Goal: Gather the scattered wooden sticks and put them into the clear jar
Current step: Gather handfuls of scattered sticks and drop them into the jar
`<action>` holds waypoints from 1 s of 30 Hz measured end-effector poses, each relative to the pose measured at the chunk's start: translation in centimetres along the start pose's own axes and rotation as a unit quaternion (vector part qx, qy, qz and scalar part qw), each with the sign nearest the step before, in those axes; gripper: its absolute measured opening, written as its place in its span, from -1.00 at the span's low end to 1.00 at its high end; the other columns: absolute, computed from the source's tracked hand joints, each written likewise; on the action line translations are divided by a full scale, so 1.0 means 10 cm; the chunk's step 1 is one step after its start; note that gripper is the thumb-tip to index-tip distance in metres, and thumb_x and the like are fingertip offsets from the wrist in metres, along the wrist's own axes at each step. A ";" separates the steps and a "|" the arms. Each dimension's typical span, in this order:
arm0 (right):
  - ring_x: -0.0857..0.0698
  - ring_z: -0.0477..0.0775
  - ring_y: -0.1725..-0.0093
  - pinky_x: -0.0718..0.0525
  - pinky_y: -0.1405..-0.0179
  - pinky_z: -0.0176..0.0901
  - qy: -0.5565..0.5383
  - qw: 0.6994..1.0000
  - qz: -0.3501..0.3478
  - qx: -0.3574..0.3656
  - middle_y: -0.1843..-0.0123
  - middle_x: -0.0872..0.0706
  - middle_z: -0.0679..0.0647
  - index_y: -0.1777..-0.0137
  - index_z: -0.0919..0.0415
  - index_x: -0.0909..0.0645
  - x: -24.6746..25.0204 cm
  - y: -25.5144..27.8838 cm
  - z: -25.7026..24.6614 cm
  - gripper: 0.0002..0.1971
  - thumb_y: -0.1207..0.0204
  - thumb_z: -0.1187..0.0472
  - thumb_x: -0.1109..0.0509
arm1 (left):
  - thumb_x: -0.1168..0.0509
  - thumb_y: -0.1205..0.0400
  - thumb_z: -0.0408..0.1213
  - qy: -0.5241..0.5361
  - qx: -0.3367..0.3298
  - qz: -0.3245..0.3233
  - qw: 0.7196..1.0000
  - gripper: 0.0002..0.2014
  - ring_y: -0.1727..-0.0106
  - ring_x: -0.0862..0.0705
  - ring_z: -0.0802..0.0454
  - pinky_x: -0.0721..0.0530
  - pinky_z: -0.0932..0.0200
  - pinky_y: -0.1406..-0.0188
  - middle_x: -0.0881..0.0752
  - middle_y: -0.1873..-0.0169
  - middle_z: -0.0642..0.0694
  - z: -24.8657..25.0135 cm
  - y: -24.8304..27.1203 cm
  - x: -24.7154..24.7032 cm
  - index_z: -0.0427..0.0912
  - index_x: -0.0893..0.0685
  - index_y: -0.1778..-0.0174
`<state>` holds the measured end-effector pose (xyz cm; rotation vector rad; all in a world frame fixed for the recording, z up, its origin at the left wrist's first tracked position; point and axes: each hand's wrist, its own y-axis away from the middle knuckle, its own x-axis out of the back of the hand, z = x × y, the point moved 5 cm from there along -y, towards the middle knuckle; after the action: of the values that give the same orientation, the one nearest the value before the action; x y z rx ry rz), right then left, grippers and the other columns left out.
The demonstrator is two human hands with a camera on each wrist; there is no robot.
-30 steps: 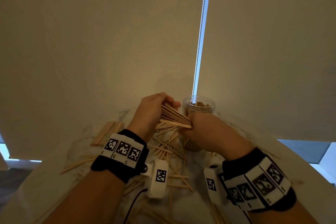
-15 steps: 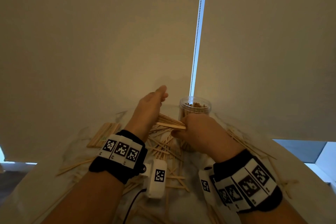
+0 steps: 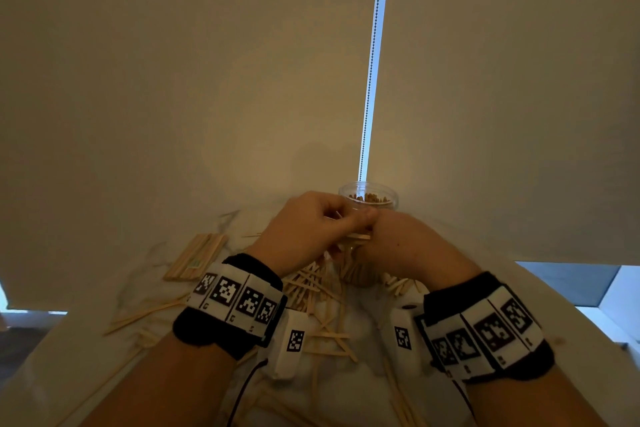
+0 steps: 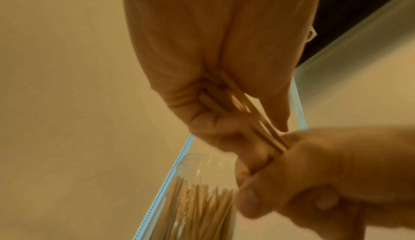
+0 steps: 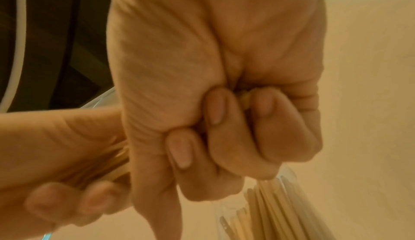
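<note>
Just in front of the clear jar (image 3: 368, 197), your left hand (image 3: 304, 229) and right hand (image 3: 398, 243) both clench one bundle of sticks (image 4: 251, 119). At the jar's 6 o'clock, loose sticks (image 3: 311, 291) litter the table (image 3: 519, 291).

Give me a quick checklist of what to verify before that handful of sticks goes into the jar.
1. Bundle of sticks held by both hands: ok, left hand and right hand both grip it.
2. Clear jar upright and open: ok.
3. Room left in the jar: cannot tell; it already holds many sticks.
4. Bundle ends evened up: cannot tell, hidden by the fingers.
5. Bundle above the jar mouth: not ok, it is in front of it.
6. Loose sticks remaining on the table: not ok, many.
</note>
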<state>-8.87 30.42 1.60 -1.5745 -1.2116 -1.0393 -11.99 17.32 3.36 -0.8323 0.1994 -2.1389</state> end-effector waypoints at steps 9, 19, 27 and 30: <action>-0.67 -0.09 0.22 -0.67 0.23 -0.10 -0.058 0.990 0.107 0.077 0.20 -0.70 -0.11 0.07 -0.09 -0.60 0.22 0.10 -0.10 -0.52 -0.27 -0.45 -0.45 | -0.47 -0.55 0.13 0.020 0.052 0.140 0.989 -0.46 0.64 -0.43 0.03 -0.48 0.13 0.52 -0.49 0.66 -0.15 -0.26 -0.06 0.25 -0.25 -0.58 0.51; -0.48 -0.08 0.53 -0.24 0.51 -0.18 0.008 0.963 0.267 0.043 0.61 -0.45 0.01 0.56 0.04 -0.48 0.41 0.15 -0.05 -0.36 -0.62 -0.36 -0.07 | -0.36 -0.68 0.01 0.229 0.100 0.100 0.963 -0.61 0.54 -0.60 -0.04 -0.54 0.25 0.61 -0.71 0.40 -0.26 -0.29 -0.08 0.06 -0.30 -0.80 0.14; -0.64 0.09 0.48 -0.61 0.37 -0.08 -0.059 0.942 0.315 -0.101 0.55 -0.65 0.09 0.42 0.12 -0.71 0.74 0.31 0.58 -0.39 -0.62 -0.30 -0.18 | -0.26 -0.73 0.01 0.244 0.144 0.189 0.940 -0.64 -0.03 -0.84 -0.07 -0.79 0.02 -0.09 -0.87 0.07 -0.10 -0.48 -0.11 0.10 -0.24 -0.75 -0.07; -0.64 0.11 0.47 -0.55 0.39 -0.11 -0.065 0.921 0.352 -0.155 0.53 -0.67 0.08 0.41 0.12 -0.72 0.80 0.36 0.80 -0.41 -0.63 -0.27 -0.18 | -0.33 -0.69 0.03 0.233 0.159 0.203 0.938 -0.69 -0.13 -0.79 0.05 -0.72 -0.02 -0.25 -0.85 -0.01 -0.03 -0.60 -0.10 0.05 -0.14 -0.75 -0.10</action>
<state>-3.04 39.55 6.51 -2.1287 -0.4744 -0.6653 -16.62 16.76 -0.58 -0.0736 0.2356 -1.8692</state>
